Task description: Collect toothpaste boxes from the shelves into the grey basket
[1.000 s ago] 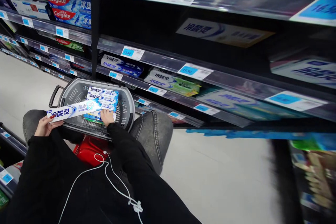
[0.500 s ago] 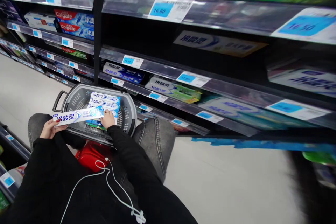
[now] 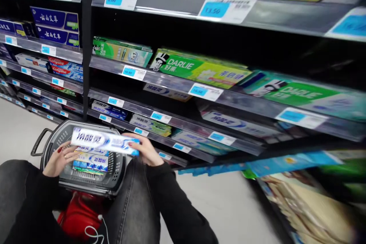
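A white and blue toothpaste box [image 3: 100, 139] is raised over the grey shopping basket [image 3: 120, 177]. My right hand [image 3: 147, 150] is closed on its right end, thumb in front and fingers over the top edge. Below its left end is my left hand [image 3: 61, 159], fingers stretched out and apart. The fingertips come close to the box; whether they touch it I cannot tell. In the basket lie more toothpaste boxes [image 3: 93, 159] of a similar look, partly hidden by the raised box.
Shelves with price labels [image 3: 161, 117] run along the front, holding toothpaste boxes such as the green Darlie ones [image 3: 200, 66]. A red bag [image 3: 81, 213] lies between my knees, with a white earphone cord [image 3: 93, 232]. Packaged goods [image 3: 309, 206] stand at the lower right.
My right hand has come up from the basket and now grips the raised box's right end. My left hand has loosened from the left end. The view has swung right and up.
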`<state>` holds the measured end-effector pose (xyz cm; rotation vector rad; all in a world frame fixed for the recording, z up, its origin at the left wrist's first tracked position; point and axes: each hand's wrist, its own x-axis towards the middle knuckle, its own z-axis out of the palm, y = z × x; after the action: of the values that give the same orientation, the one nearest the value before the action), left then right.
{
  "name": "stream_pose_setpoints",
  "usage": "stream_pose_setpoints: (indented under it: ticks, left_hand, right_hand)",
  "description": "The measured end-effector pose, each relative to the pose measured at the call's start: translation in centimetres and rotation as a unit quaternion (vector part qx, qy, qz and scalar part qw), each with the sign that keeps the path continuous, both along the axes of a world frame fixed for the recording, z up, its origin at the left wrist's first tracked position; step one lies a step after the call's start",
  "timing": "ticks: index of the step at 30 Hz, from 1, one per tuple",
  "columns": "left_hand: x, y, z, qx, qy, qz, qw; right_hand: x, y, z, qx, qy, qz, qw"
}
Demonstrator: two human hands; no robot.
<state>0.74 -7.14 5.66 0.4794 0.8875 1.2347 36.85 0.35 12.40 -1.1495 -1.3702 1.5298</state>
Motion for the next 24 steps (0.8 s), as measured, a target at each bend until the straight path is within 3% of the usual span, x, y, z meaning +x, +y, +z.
stream_pose_setpoints:
  ticks: [4,6,9,16,20,24]
  left_hand:
    - [0.8,1.1,-2.0,-0.090,0.052,-0.059,0.993]
    - [0.7,1.2,-3.1,-0.122,0.068,-0.044,0.989]
    - [0.4,1.2,-4.2,-0.126,0.032,-0.022,0.991]
    - [-0.5,1.5,-5.2,-0.121,-0.016,-0.036,0.992]
    - [-0.3,1.5,-5.6,-0.124,-0.002,-0.025,0.992]
    - [0.2,1.5,-5.7,-0.118,0.030,-0.024,0.992]
  right_hand:
    - [4.0,4.5,3.2,0.158,-0.060,-0.164,0.972]
    - [4.5,7.7,4.2,0.215,-0.097,-0.204,0.950]
    - [3.7,12.4,4.7,0.243,-0.130,-0.225,0.935]
    - [0.7,19.8,5.1,0.220,-0.124,-0.168,0.953]
    - [0.0,21.8,4.9,0.191,-0.144,-0.099,0.966]
    - [1.3,22.8,4.8,0.215,-0.236,-0.051,0.946]
